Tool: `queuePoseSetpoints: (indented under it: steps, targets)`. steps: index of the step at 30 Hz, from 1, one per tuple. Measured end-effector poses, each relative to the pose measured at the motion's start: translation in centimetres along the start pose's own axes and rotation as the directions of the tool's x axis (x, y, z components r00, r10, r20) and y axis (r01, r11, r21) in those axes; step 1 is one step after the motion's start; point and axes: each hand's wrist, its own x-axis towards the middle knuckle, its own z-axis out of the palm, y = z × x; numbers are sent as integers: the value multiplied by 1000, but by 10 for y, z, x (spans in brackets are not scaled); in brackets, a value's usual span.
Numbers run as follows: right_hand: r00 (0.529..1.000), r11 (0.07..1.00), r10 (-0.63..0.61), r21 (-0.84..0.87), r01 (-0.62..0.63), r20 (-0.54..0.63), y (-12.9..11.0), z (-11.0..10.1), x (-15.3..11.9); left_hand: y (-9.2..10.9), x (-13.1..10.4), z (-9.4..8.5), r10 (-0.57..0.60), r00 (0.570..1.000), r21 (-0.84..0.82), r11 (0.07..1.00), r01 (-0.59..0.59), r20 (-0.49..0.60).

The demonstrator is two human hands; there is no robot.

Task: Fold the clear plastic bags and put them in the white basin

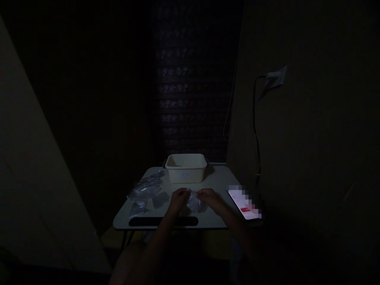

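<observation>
A small clear plastic bag (194,202) hangs between my two hands over the front middle of the small table. My left hand (179,198) pinches its upper left edge, and my right hand (208,196) grips the upper right edge. Whatever the bag contains is too dim to make out. Several more clear plastic bags (146,187) lie in a loose pile on the left part of the table. Behind my hands stands a cream plastic tub (186,175) with dark handles; a little of something pale shows inside it.
The white table (218,180) has a dark slot (163,221) along its front edge. A lit screen (245,204) lies at the right edge. A cable (254,114) hangs from a wall socket (279,77). Dark blinds are behind.
</observation>
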Motion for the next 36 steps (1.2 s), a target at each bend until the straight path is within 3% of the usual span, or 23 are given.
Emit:
queuePoseSetpoints:
  steps: [7,12,14,22,27,32,36]
  targets:
    - [997,998,14,54,-10,-72,-9,-3,1,2,-6,-4,-127,990,-27,991,129,63]
    - [987,988,137,62,-143,83,-9,2,-1,-1,-4,-8,-120,993,-68,990,121,16]
    - [983,982,157,87,-165,95,-7,4,1,-1,-4,-9,-126,992,-66,990,127,14]
    - [997,957,34,288,-12,-71,-9,4,8,3,-12,-8,-210,957,69,977,200,202]
    - [999,976,34,216,-27,-31,-12,5,5,5,-11,-6,-123,977,-50,990,133,173]
    - [999,976,54,211,-51,-7,-11,7,5,-3,-3,-4,-92,989,-34,995,97,116]
    - [976,973,136,162,-164,171,-9,7,2,-5,1,-5,-73,997,-18,997,73,1]
